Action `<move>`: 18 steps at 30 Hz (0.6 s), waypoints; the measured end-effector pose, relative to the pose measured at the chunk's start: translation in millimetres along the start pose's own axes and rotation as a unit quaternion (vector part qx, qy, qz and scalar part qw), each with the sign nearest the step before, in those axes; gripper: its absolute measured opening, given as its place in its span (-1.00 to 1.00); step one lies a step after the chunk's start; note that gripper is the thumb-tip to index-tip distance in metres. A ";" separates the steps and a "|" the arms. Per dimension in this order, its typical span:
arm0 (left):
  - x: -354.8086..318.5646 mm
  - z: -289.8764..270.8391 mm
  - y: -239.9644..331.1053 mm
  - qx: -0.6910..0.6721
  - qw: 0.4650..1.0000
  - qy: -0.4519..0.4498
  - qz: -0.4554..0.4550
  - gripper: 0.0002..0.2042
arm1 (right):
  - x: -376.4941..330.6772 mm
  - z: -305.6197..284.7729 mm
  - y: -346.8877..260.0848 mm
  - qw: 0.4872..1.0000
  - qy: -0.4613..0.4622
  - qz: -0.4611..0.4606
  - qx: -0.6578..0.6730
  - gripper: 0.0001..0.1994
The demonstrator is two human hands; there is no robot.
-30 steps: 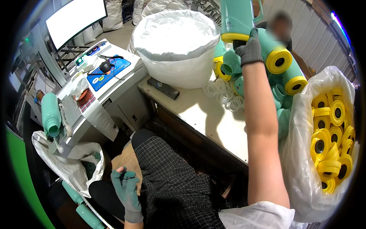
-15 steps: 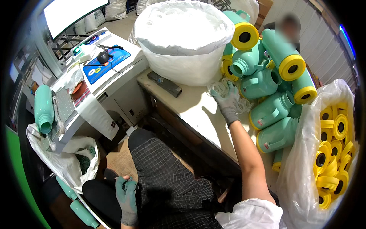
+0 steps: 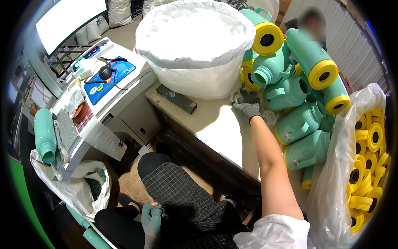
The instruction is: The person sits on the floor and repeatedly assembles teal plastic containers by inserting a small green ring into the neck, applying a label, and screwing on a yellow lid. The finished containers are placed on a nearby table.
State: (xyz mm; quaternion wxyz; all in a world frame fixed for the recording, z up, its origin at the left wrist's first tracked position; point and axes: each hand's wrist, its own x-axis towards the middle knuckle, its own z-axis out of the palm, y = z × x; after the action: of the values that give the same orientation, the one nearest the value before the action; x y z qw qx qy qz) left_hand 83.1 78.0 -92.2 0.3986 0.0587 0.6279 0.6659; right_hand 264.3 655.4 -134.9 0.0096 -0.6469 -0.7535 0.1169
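At the table's far side, my gloved right hand [image 3: 247,109] closes its thumb and fingers at a small heap of white plastic rings. One white ring [image 3: 238,98] shows between thumb and fingers; the fingertips are partly in shadow. Beside the wrist lie more rings [image 3: 271,118]. Just to the right, green handled jug bodies [image 3: 298,121] with yellow bases are stacked on their sides. Down by my lap, my gloved left hand [image 3: 152,218] is curled closed, and whatever it may hold is hidden.
A large white sack [image 3: 190,79] full of pale rings stands behind the table [image 3: 207,118], near a dark grey bar [image 3: 176,98]. At right, a clear bag [image 3: 327,182] holds yellow parts. A desk with a computer mouse [image 3: 105,72] stands left, above an open white sack [image 3: 74,186]. Someone is behind the jugs.
My right hand has gone from spread fingers over the rings to a closer grip among them. My left hand has shifted slightly right and down, its fingers curled. The whole view has tilted a little.
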 end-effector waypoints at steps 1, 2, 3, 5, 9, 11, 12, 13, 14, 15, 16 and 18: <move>-0.2 -1.6 0.1 0.006 1.000 0.003 -0.001 -0.77 | 1.0 -6.8 -5.2 0.999 -0.043 0.004 0.024 -0.09; 2.2 -1.6 1.2 0.010 1.000 -0.005 -0.003 -0.78 | 6.7 -0.5 5.8 1.000 -0.011 -0.008 0.017 -0.17; 4.4 -3.5 1.8 0.003 1.000 -0.017 0.011 -0.78 | 11.1 5.7 17.4 1.000 0.020 -0.018 0.009 -0.25; 6.1 -7.9 2.7 -0.016 0.999 -0.029 0.039 -0.78 | 5.2 15.1 20.2 0.994 0.103 -0.029 -0.007 -0.37; -1.2 -5.2 15.8 0.002 1.000 0.012 0.026 -0.80 | -26.1 -1.1 6.7 0.995 0.097 0.007 0.029 -0.55; -3.7 -0.5 19.8 0.038 0.999 0.024 0.005 -0.80 | -39.2 -6.0 22.7 0.987 0.160 -0.014 0.023 -0.60; -2.5 -4.6 13.8 0.055 0.998 0.028 0.012 -0.81 | -49.8 -7.1 23.2 0.979 0.188 -0.033 0.065 -0.61; 0.7 -11.6 3.9 0.073 0.997 0.031 0.018 -0.82 | -70.7 -21.1 17.5 0.969 0.216 -0.050 0.106 -0.63; 2.5 -14.4 0.0 0.092 0.995 0.029 0.025 -0.82 | -85.6 -33.0 16.6 0.957 0.244 -0.062 0.147 -0.64; 2.2 -16.4 -1.7 0.095 0.995 0.027 0.023 -0.83 | -90.8 -38.9 18.8 0.959 0.214 -0.044 0.182 -0.67; 3.0 -16.0 -0.3 0.097 0.995 0.021 0.023 -0.83 | -94.6 -41.1 22.0 0.946 0.262 -0.083 0.171 -0.67; 3.1 -13.3 1.7 0.058 0.998 -0.002 0.019 -0.83 | -103.4 -44.3 27.7 0.910 0.353 -0.160 0.145 -0.66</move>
State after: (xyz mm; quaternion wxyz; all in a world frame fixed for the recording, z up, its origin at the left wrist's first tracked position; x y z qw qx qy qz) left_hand 72.5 69.6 -94.7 0.3830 0.0953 0.6633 0.6358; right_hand 315.4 565.4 -83.0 0.3875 -0.5079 -0.7692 -0.0145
